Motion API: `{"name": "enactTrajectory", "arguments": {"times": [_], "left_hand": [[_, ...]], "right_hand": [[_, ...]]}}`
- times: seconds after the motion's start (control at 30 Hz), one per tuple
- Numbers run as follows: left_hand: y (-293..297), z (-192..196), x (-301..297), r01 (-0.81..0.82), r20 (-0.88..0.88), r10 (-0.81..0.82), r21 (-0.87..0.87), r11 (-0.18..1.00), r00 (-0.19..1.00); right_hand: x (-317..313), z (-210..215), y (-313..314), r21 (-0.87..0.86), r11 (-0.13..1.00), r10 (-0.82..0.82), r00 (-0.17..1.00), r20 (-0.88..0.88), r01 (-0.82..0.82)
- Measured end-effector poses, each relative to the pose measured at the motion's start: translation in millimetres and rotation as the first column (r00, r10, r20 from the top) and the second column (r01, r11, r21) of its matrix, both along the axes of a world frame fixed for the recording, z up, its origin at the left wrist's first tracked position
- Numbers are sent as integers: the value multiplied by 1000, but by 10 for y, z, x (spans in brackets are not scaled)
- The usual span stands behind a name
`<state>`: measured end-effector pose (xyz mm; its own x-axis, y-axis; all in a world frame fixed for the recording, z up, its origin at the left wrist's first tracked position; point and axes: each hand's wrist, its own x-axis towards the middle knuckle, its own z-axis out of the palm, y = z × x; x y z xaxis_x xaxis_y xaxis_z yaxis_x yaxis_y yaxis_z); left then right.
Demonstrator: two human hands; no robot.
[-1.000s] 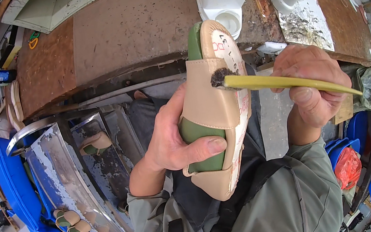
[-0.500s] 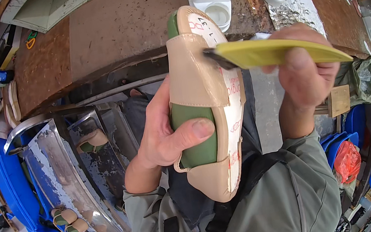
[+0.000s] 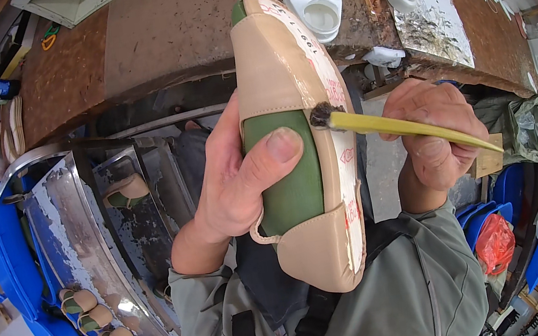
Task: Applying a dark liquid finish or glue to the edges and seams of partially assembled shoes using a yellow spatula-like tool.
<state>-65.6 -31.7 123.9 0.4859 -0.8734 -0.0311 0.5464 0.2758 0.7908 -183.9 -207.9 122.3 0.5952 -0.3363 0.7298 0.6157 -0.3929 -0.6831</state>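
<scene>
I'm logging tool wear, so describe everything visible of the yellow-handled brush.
The yellow-handled brush has a long, flat, tapering handle that looks like plastic or painted wood, and a short tuft of dark, clumped bristles. It lies nearly level, the tuft pointing to the person's left and the thin tail slanting down to the right. The right hand grips its middle. The bristles press on the rim of the beige shoe upper on a green last, held by the left hand.

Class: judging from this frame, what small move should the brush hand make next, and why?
Probably draw the brush along the shoe's sole edge: its bristles touch the rim midway, the left hand steadies the green last, the right hand grips the handle.
</scene>
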Motion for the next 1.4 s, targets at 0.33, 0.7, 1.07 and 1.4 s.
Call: {"name": "enactTrajectory", "arguments": {"times": [0.33, 0.7, 1.07, 1.4], "left_hand": [[-18, 33, -38, -90, 6, 90, 44, 995, 996], [-52, 3, -7, -139, 71, 137, 25, 990, 988], [-48, 32, -8, -160, 160, 154, 25, 987, 975], [-25, 64, -47, -125, 246, 110, 46, 991, 963]], "right_hand": [[-172, -92, 101, 66, 997, 40, 998, 42, -43], [-255, -113, 22, -112, 980, 177, 979, 100, -166], [-277, 20, -138, -37, 927, 373, 927, -22, -374], [-88, 39, -239, -202, 967, 179, 979, 95, -157]]}}
